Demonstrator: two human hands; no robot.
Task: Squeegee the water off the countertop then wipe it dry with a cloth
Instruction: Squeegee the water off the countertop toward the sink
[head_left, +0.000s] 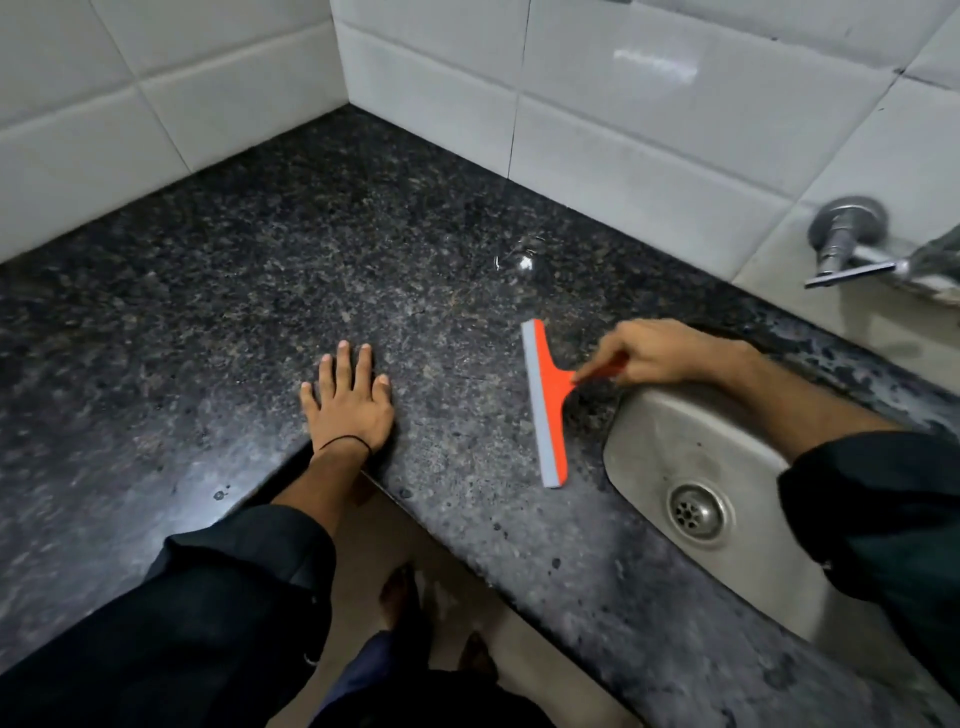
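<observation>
An orange squeegee (548, 400) with a grey rubber blade lies with its blade on the dark speckled granite countertop (260, 270), just left of the sink. My right hand (657, 353) is shut on its orange handle. My left hand (350, 402) rests flat on the counter near the front edge, fingers spread, holding nothing. A small puddle of water (522, 260) glints on the counter behind the squeegee. No cloth is in view.
A steel sink (691, 447) with a round drain (698, 512) is set into the counter at the right. A metal tap (852, 244) juts from the white tiled wall (623, 114) above it. Tiled walls meet in a corner at the back. My feet show on the floor below.
</observation>
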